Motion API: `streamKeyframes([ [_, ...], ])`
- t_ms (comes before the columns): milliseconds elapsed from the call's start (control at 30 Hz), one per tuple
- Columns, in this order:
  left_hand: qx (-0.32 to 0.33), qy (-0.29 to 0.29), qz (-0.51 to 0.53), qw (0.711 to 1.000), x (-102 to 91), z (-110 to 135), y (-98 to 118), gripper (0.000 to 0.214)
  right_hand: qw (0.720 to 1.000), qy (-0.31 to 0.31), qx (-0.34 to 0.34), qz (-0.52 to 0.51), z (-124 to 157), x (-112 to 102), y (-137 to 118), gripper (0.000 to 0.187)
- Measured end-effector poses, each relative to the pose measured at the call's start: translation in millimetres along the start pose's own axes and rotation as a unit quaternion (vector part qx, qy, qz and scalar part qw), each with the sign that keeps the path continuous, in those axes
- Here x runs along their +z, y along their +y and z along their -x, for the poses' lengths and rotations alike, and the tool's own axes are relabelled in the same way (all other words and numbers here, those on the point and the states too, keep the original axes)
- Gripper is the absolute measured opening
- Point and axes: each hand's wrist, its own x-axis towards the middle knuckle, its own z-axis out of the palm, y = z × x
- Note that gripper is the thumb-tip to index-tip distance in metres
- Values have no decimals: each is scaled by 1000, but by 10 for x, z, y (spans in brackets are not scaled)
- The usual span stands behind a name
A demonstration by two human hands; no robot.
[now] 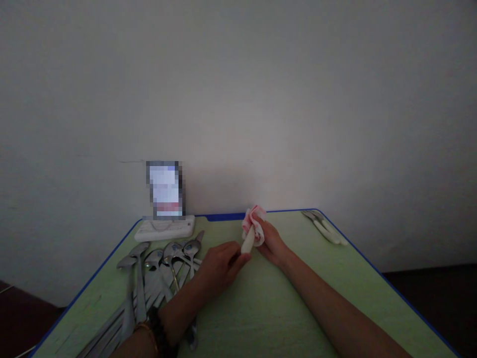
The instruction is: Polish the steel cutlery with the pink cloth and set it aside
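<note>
My left hand (222, 262) is closed on the end of a white-handled piece of cutlery (248, 242) over the middle of the table. My right hand (275, 242) is wrapped round a pink and white cloth (254, 223), which is folded about the far part of that cutlery. The cloth hides its head, so I cannot tell whether it is a fork, spoon or knife. Left of my hands lies a pile of metal spoons (172, 251) and other cutlery, partly covered by my left forearm.
Two more white-handled pieces of cutlery (324, 231) lie near the far right corner of the green table (268, 313). A phone (165, 191) with a lit, blurred screen stands on a white base (166, 229) at the far left. Behind the table rises a grey wall (261, 99).
</note>
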Motion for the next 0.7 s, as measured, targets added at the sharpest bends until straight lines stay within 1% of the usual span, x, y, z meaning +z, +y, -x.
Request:
streamKeyframes([
  [233,32,-22,37,999,-30,27,33,31,1000,-10,-4,2,-4,-4,-2,26],
  [367,42,-26,49,998,-48,28,42,30,1000,-11,5,0,2,0,-5,27],
  [467,45,-36,41,997,-48,20,39,31,1000,-7,-2,-1,1,0,-1,26],
  [600,25,-37,29,999,-52,16,53,30,1000,-5,4,1,2,-1,-3,27],
  [700,-5,-23,63,998,-55,25,67,21,1000,-12,-3,-6,6,6,-14,27],
])
